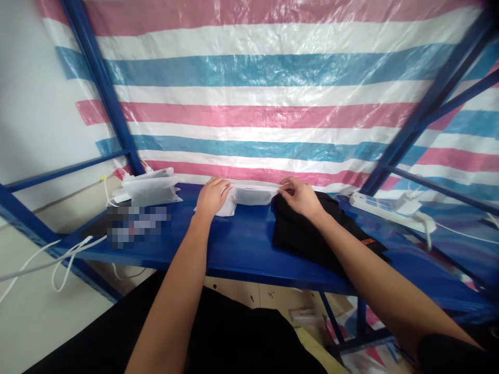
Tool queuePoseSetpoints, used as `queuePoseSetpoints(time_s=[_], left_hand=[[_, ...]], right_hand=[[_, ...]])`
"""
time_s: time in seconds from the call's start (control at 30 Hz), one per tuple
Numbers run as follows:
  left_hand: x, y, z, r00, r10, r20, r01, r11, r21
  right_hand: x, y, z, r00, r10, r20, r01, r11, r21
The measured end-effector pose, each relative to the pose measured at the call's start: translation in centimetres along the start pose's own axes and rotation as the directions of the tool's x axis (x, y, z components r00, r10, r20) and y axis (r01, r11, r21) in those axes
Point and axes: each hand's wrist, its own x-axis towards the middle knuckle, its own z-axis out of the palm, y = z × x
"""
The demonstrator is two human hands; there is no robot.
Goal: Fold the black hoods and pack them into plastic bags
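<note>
A white fabric bag (249, 196) lies stretched across the back of the blue shelf (234, 249). My left hand (212, 196) is closed on its left end, fingers curled over the cloth. My right hand (298, 196) pinches its right end. Just under my right hand and forearm lies a folded black garment (307, 234) with a small orange label (366, 241).
A stack of white fabric bags (150, 189) sits at the shelf's left, with a blurred-out dark item (134, 223) in front. A white power strip (384, 208) with cables lies at the right. Blue frame posts (103, 88) and a striped tarp (257, 93) stand behind.
</note>
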Motion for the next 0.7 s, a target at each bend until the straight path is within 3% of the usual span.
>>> queuePoseSetpoints(time_s=[0.1,0.3,0.43,0.57,0.7], left_hand=[[-0.1,0.3,0.4,1.0,-0.03,-0.007,0.03,0.995,-0.092],[0.2,2.6,1.4,0.999,0.036,0.029,-0.028,0.971,-0.238],[0.3,4.7,1.5,0.998,0.068,-0.014,-0.069,0.956,-0.284],[0.4,6.4,1.8,0.982,0.186,-0.025,-0.186,0.946,-0.266],[0.3,7.7,2.5,0.951,0.309,0.011,-0.302,0.936,-0.183]], right_hand=[[-0.3,-0.8,0.0,0.993,-0.088,0.08,0.086,0.996,0.03],[-0.7,-3.4,0.6,0.931,-0.279,0.235,0.276,0.96,0.047],[-0.5,-3.2,1.4,0.943,-0.257,0.211,0.28,0.956,-0.084],[-0.4,-1.9,2.0,0.957,-0.209,0.203,0.252,0.942,-0.221],[-0.4,-1.3,2.2,0.969,-0.165,0.182,0.202,0.958,-0.205]])
